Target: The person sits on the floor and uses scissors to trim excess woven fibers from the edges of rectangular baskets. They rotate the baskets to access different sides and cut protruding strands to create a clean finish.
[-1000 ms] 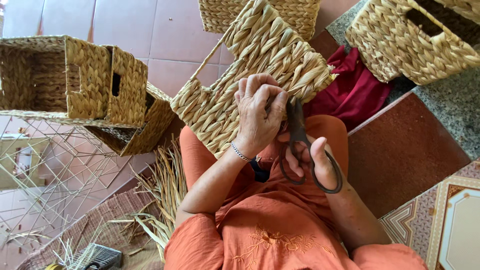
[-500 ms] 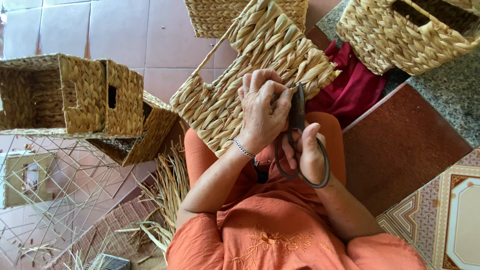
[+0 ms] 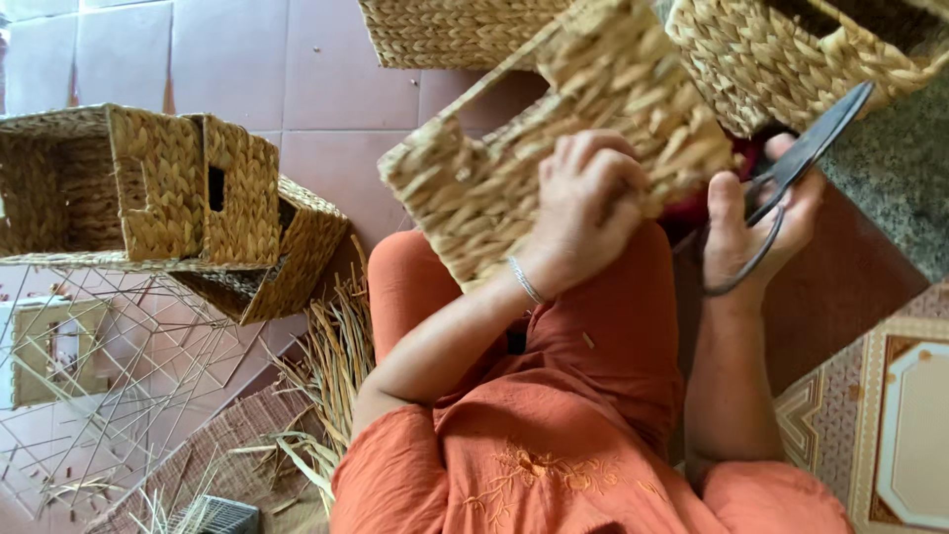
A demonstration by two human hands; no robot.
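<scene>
- The left hand (image 3: 588, 193) lies on a woven basket (image 3: 554, 148), fingers curled and pressed into the braided side, thumb hidden behind them; it grips the basket wall and steadies it.
- A thin metal bracelet (image 3: 525, 281) circles the left wrist, and the bare forearm runs down and left to an orange sleeve.
- The basket sits tilted across the person's lap, over the orange trousers, with a cut-out handle slot on its left side.
- The right hand (image 3: 756, 222) is clenched around a pair of dark scissors (image 3: 791, 173), fingers through the loop handles, blades pointing up and right towards the far corner.
- The scissor blades are just beside the basket's right edge; I cannot tell whether they touch it.
- The right forearm rises straight from the near edge of the scene.
- Two more woven baskets (image 3: 791, 49) lie at the far side, one at the top middle and one at the top right.
- On the left, a stack of square baskets (image 3: 178, 188) rests on a wire frame (image 3: 129, 346).
- Loose dried straw (image 3: 331, 366) lies on the tiled floor (image 3: 198, 59) beside the left knee.
</scene>
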